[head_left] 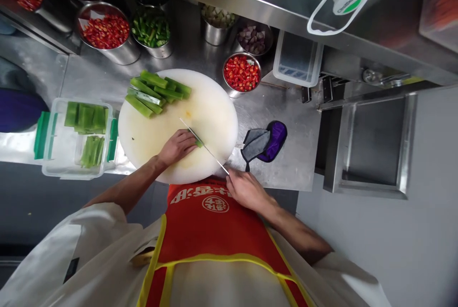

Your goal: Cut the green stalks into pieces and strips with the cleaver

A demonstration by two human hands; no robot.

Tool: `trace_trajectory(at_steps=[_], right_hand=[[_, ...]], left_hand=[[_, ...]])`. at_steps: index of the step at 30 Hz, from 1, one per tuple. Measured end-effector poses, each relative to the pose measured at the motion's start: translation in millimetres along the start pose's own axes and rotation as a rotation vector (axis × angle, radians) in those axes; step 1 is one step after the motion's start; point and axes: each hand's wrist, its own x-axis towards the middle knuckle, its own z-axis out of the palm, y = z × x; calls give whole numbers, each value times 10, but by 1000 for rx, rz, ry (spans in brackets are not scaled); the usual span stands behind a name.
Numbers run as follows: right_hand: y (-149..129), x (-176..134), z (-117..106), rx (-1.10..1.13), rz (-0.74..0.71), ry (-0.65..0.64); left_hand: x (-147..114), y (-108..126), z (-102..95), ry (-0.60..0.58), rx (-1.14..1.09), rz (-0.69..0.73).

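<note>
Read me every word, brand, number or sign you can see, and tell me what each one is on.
White handled lid: Latin letters seeming to start with "C"; the rest is too blurred to be sure.
Red apron: large pale characters, perhaps "香油"; distorted, so not certain.
Round emblem on the apron: characters too small to read.
No numbers are readable.

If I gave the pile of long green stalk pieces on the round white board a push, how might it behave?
The long green stalk pieces are probably stiff, since they lie straight. Loosely piled, they could slide apart; their flattish shapes suggest little rolling.
</note>
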Motion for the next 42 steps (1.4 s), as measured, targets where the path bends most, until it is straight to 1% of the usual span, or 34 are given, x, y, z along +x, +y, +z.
trace_trajectory(at_steps=[3, 6, 8, 10, 15, 17, 19, 25, 30, 34, 36, 39, 42], right_hand=[[14, -63, -18, 7, 8, -19], [34, -158, -70, 2, 20, -56], [34, -163, -105, -4, 24, -68], [15, -77, -116, -5, 22, -60], [-54, 319, -33, -35, 20, -20], [-49, 379, -7, -49, 13, -2], [-24, 341, -1, -56, -1, 8], [17, 74, -17, -70, 7, 21], [0, 11, -13, -71, 22, -2], [-4, -31, -26, -52, 41, -48], [-21, 26, -23, -48, 53, -55], [-56, 209, -9, -62, 66, -46], [-62, 324, -8, -59, 33, -22]], left_hand=[[1, 0, 0, 6, 0, 8], [7, 11, -3, -2, -15, -13], [12, 21, -4, -7, -26, -30], [18, 31, -5, -10, -28, -39], [36, 54, -9, -18, -14, -30], [41, 61, -7, -5, -5, -19], [42, 63, 0, 11, 4, -14], [29, 49, 29, 21, -2, -21], [24, 45, 36, 26, -3, -33], [24, 45, 37, 21, -11, -43], [22, 44, 38, 21, -31, -50], [20, 46, 38, 5, -53, -65], [17, 49, 37, 14, -56, -76]])
